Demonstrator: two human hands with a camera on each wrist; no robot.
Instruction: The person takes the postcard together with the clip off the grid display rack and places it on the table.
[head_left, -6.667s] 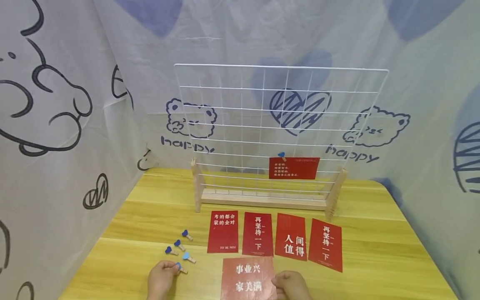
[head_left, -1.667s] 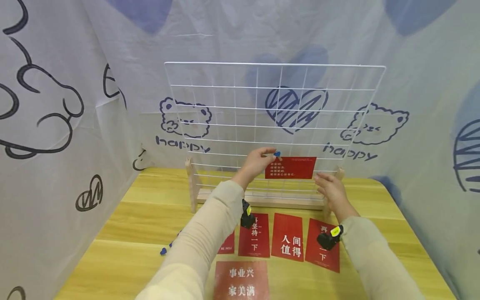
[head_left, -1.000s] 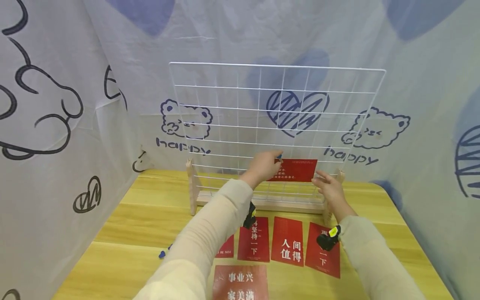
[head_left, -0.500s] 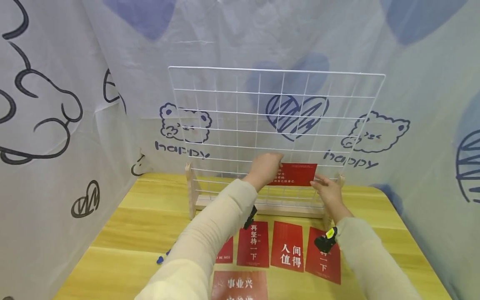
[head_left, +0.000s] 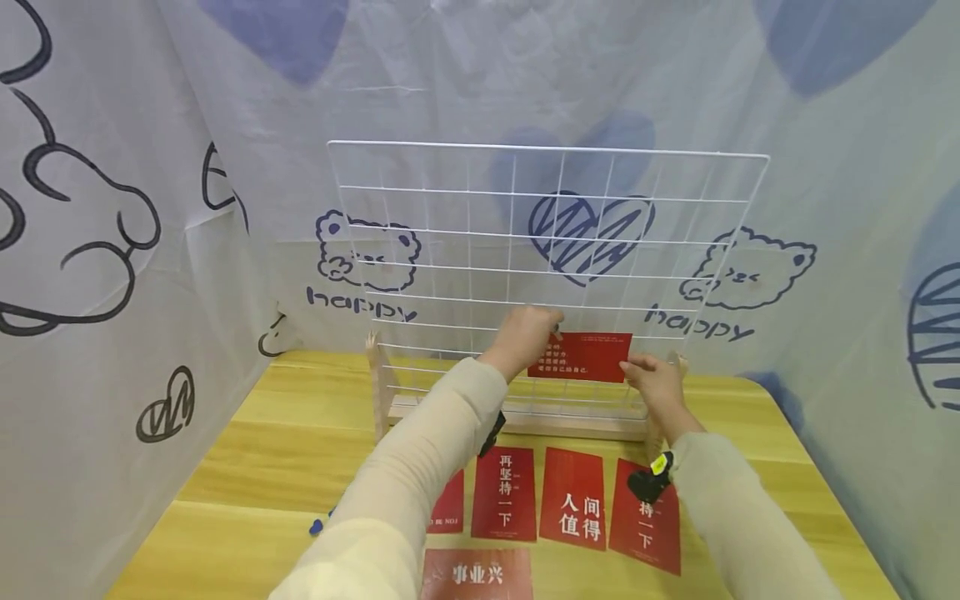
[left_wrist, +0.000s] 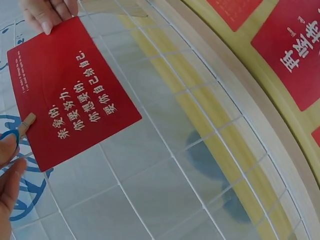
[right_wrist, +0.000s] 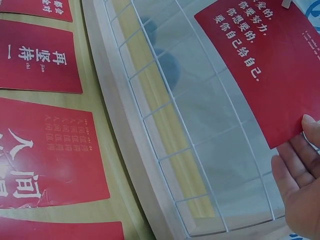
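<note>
A red card [head_left: 588,357] with white Chinese text hangs sideways low on the white wire grid [head_left: 450,258]. A small wooden clothespin [left_wrist: 26,125] with a blue heart sits at the card's upper left edge. My left hand [head_left: 522,337] pinches the blue-heart end between thumb and finger; in the head view that hand hides most of the clothespin. At the card's right edge, my right hand [head_left: 656,385] holds the card, thumb [right_wrist: 311,127] on the front and fingers behind.
The grid stands in a wooden base [head_left: 570,425] on a yellow wood-grain table [head_left: 232,467]. Several red cards [head_left: 504,493] lie before it, one more card [head_left: 477,575] nearer me. Blue heart clothespins [head_left: 317,527] lie at left, partly behind my left sleeve. A printed cloth [head_left: 420,67] surrounds the table.
Both hands have come up from the table to the hanging card. The left hand has closed on its clothespin; the right hand has moved from beside the card to grip its right edge.
</note>
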